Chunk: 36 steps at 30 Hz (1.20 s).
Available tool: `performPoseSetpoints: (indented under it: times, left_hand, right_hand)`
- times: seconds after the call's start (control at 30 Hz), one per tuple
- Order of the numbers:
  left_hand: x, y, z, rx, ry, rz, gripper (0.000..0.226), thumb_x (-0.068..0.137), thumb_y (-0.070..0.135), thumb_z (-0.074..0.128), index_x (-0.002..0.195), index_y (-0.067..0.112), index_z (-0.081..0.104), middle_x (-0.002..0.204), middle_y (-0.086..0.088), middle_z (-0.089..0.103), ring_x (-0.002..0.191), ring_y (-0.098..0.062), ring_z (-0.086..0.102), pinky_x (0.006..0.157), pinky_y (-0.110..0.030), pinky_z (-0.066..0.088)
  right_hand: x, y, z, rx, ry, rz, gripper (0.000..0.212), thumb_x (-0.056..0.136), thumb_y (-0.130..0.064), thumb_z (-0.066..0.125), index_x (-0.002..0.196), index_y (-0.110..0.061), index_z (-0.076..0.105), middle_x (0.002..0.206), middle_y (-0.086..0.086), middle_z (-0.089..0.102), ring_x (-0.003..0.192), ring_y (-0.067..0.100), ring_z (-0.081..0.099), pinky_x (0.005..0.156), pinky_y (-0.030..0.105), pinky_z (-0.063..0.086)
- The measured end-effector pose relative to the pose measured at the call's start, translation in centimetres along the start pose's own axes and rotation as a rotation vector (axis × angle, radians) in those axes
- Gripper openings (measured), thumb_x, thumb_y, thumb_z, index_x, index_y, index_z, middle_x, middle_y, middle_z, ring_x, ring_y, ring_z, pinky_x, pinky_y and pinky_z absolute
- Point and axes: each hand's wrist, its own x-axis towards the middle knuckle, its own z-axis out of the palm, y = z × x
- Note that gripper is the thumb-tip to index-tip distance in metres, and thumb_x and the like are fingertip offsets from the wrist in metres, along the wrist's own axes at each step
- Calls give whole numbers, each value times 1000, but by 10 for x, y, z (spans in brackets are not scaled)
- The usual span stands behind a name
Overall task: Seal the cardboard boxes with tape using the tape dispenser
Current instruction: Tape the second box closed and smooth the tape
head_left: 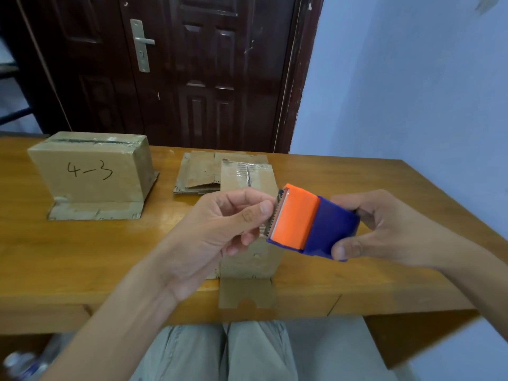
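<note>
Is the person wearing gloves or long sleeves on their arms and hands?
No. The left hand and right hand are bare, with no gloves, rings or watch showing. Both forearms are uncovered too, so no sleeves reach into view. Below the wooden table, light grey-green trousers cover the lap.

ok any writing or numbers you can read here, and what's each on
"4-3": handwritten in dark marker on the front of the left box.
Printed marks under the tape on top of the middle box: too blurred to read.
Tape dispenser, flat cardboard, door: no text visible.
</note>
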Motion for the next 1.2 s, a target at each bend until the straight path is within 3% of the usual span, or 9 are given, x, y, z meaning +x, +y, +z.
performPoseSetpoints:
  times: [0.13, 0.37, 0.47, 0.7, 0.73, 0.87, 1.0, 1.1, 1.2]
  left_hand:
    - [0, 2, 2, 30, 34, 1, 17, 91, 30, 71, 99, 20, 82, 79, 4, 68, 62, -6, 45, 56, -24, 30]
    - [0, 2, 9, 18, 41, -9, 31, 89, 37, 70, 106, 13, 81, 83, 4, 70, 60, -6, 45, 52, -19, 31]
    - [0, 2, 13, 32, 62, -3, 22, 86, 35, 73, 97, 18, 82, 80, 3, 69, 59, -6, 45, 53, -20, 31]
    - [-1, 1, 16, 52, 117, -9, 27, 79, 35, 78, 95, 14, 85, 78, -2, 70, 60, -7, 45, 50, -19, 32]
    - [-1, 2, 17, 58, 117, -8, 26, 78, 35, 79, 92, 15, 85, 76, -2, 69, 59, -7, 45, 50, -19, 32]
    - [0, 5, 22, 94, 111, -5, 21, 76, 36, 81, 85, 17, 85, 70, -2, 65, 58, -8, 44, 48, -19, 32]
    - [0, 5, 25, 104, 141, -28, 25, 79, 36, 79, 90, 15, 85, 68, 2, 67, 58, -7, 45, 48, -18, 34]
    - [-1, 5, 22, 146, 173, -49, 27, 84, 40, 75, 96, 18, 85, 79, 6, 74, 63, -7, 45, 53, -19, 34]
    - [-3, 8, 20, 227, 199, -77, 25, 91, 40, 70, 105, 25, 84, 79, 11, 74, 65, -4, 47, 56, -18, 35]
  right_hand:
    - [-1, 6, -2, 20, -2, 23, 24, 82, -28, 84, 103, -22, 74, 92, 4, 74, 80, 18, 68, 77, 23, 53]
    - [-1, 15, 1, 70, 10, 42, 50, 77, -55, 84, 109, -19, 73, 98, 8, 75, 87, 22, 69, 80, 26, 54]
    - [-3, 15, 2, 87, 1, 45, 61, 78, -64, 80, 112, -15, 73, 99, 8, 75, 87, 22, 70, 80, 27, 55]
    - [-6, 18, 1, 102, -18, 58, 32, 81, -24, 81, 110, -16, 74, 96, 8, 75, 83, 23, 69, 78, 28, 55]
    - [-6, 19, 2, 111, -24, 54, 30, 81, -24, 83, 109, -18, 74, 95, 6, 75, 83, 21, 68, 78, 27, 55]
    - [-8, 22, 6, 186, -28, 51, 50, 81, -55, 80, 112, -17, 73, 96, 0, 74, 85, 16, 66, 80, 22, 52]
    - [-10, 20, 6, 198, -33, 54, 50, 81, -61, 77, 111, -20, 73, 95, -1, 74, 84, 14, 67, 79, 20, 51]
    - [-11, 15, -1, 128, -20, 105, 59, 80, -67, 76, 108, -15, 73, 95, 8, 74, 84, 23, 68, 78, 29, 52]
    - [-12, 8, -12, 44, -27, 154, 45, 82, -58, 78, 105, -19, 73, 89, 5, 72, 79, 20, 67, 74, 33, 52]
